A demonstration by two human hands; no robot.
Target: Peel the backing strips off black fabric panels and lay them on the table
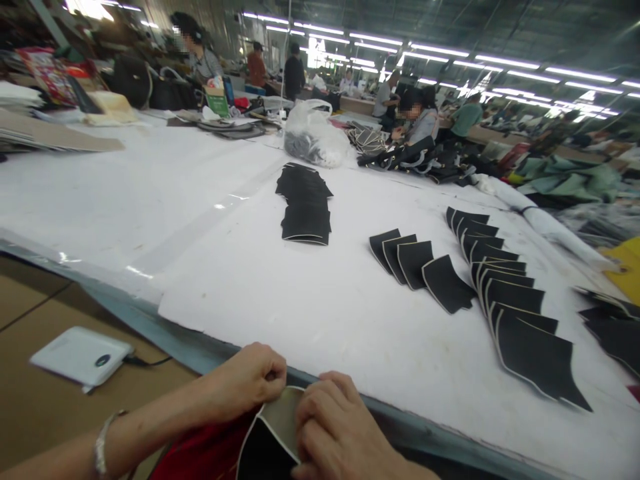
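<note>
At the table's near edge my left hand [253, 377] is closed on the upper corner of a black panel [265, 448] with pale edges. My right hand [337, 427] grips the other side of this panel, its fingers curled over it. A beige inner face [284, 417] shows between the two hands where the panel is folded over. The lower part of the panel runs out of view, and my thumbs are partly hidden. Further up on the white table [240, 293] lies a stack of black pieces [306, 203].
Overlapping black panels lie in a short row [415, 260] and a longer row [520, 300] on the right. A white device [83, 357] with a cable sits on a brown surface at left. A plastic bag [317, 133] stands at the back; several people work beyond.
</note>
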